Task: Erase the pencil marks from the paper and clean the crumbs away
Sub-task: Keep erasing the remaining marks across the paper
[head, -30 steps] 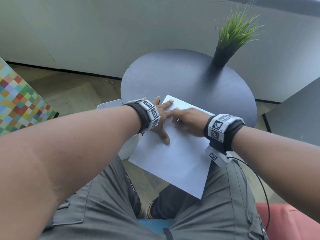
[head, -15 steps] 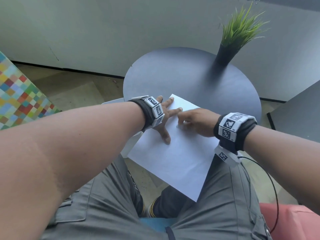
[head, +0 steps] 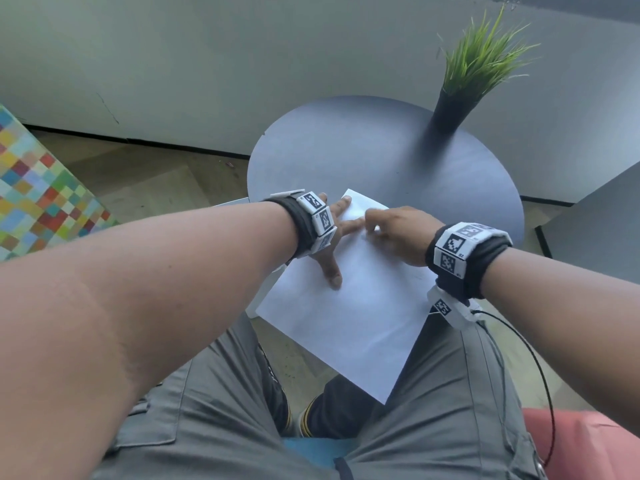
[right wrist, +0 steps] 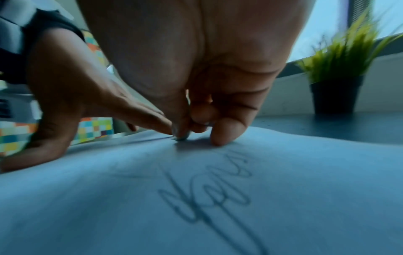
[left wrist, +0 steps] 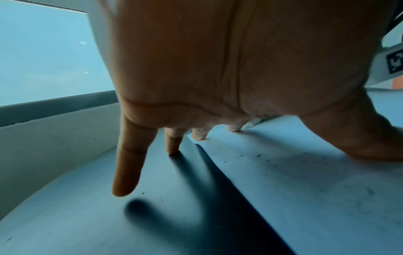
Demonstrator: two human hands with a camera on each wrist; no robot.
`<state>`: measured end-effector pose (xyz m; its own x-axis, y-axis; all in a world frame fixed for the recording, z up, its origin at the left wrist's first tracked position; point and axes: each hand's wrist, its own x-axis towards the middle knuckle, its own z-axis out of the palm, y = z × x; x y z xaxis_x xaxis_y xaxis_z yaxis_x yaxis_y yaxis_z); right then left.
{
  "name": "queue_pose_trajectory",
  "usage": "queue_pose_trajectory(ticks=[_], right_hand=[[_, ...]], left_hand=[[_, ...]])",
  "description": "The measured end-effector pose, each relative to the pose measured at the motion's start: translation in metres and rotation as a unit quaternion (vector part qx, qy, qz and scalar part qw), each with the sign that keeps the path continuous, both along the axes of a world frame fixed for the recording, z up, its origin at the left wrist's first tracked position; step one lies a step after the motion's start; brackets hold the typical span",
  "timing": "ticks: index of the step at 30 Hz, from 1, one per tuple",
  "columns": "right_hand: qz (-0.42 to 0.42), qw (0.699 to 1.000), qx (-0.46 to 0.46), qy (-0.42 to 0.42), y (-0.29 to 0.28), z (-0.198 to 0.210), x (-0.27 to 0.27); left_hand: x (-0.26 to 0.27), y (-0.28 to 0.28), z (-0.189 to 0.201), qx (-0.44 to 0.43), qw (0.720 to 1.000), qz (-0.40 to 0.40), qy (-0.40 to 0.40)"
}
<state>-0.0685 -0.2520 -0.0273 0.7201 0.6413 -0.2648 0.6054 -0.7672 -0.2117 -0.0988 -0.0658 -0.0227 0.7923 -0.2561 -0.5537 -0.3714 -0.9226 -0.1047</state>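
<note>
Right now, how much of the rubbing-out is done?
Little looks done: dark pencil marks still cross the paper, with some fainter strokes beside them. In hand: the left hand presses the sheet flat while the right hand pinches something small, likely an eraser, against it. Left: most marks, and the crumbs.

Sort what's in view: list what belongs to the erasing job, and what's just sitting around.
Part of the job:
- white sheet of paper
- grey pencil scribbles
- small eraser pinched by the right hand
- left hand pressing the sheet flat

Just lying about:
- green grass plant in a black pot
- round dark table
</note>
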Motion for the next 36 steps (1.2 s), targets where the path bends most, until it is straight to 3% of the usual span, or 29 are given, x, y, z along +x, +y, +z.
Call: queue_pose_trajectory(ticks=[2, 6, 11, 16, 20, 22, 25, 26, 29, 31, 36], right_hand=[[-0.007, 1.000, 0.005, -0.029, 0.001, -0.002, -0.003], [0.094, 0.989, -0.039, 0.105, 0.007, 0.010, -0.022], [-0.020, 0.999, 0.014, -0.024, 0.004, 0.002, -0.012], [0.106, 0.989, -0.056, 0.087, 0.009, 0.008, -0.035], [-0.018, 1.000, -0.010, -0.007, 0.002, 0.008, -0.022], [-0.008, 1.000, -0.012, -0.013, 0.001, 0.006, -0.027], [0.056, 0.997, -0.040, 0.046, -0.003, 0.004, -0.039], [0.038, 0.997, -0.035, 0.049, -0.008, 0.004, -0.037], [-0.127, 0.991, 0.000, 0.042, -0.022, 0.006, -0.023], [-0.173, 0.983, 0.001, 0.055, -0.027, 0.005, -0.018], [-0.129, 0.990, -0.018, 0.051, -0.023, 0.003, -0.012]], left_hand=[[-0.001, 0.000, 0.000, 0.004, 1.000, 0.002, -0.002], [0.001, 0.000, -0.001, 0.008, 1.000, 0.004, -0.003], [0.001, -0.002, 0.001, 0.003, 1.000, 0.000, -0.003], [0.001, -0.003, -0.001, 0.016, 1.000, 0.001, -0.005], [0.000, -0.004, -0.001, 0.020, 1.000, 0.009, -0.006], [-0.001, -0.004, 0.000, 0.021, 1.000, 0.009, -0.006], [0.000, -0.003, 0.001, 0.026, 1.000, 0.011, -0.001], [0.001, -0.003, 0.003, 0.033, 0.999, 0.006, 0.001], [0.007, -0.009, 0.016, 0.065, 0.997, -0.026, -0.013], [0.007, -0.016, 0.021, 0.070, 0.997, -0.033, -0.017], [-0.002, -0.024, 0.006, 0.021, 0.999, 0.023, -0.014]])
